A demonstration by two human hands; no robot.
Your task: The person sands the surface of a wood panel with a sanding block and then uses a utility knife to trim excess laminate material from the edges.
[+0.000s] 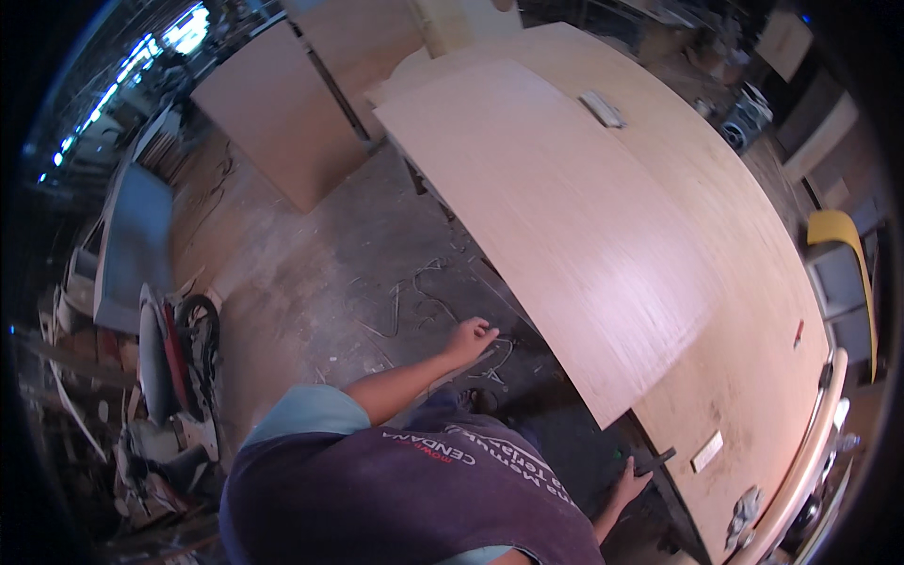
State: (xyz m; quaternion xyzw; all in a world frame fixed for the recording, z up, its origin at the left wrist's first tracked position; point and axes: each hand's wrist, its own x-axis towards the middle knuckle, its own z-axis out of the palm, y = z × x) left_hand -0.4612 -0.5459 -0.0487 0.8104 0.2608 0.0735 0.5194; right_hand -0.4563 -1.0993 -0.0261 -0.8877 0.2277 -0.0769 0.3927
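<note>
My left hand (pixel 471 341) is raised beside the long edge of a pale plywood sheet (pixel 527 207), its fingers loosely curled with nothing visible in them. My right hand (pixel 631 485) grips a dark bar-like tool (pixel 656 461) below the sheet's near corner, at the edge of a larger tan panel (pixel 687 395) underneath. On that panel lie a small pale block (pixel 706 450), a grey crumpled item (pixel 746 513), a small red item (pixel 799 332) and, farther back, a narrow block (pixel 601 109).
Upright boards (pixel 273 113) stand at the back. A blue-topped panel (pixel 132 245) and a motorbike (pixel 174 358) are on the left. Cords (pixel 424 287) lie on the concrete floor (pixel 301 273). A yellow-edged chair-like piece (pixel 838 273) stands at the right, near a metal machine (pixel 744 118).
</note>
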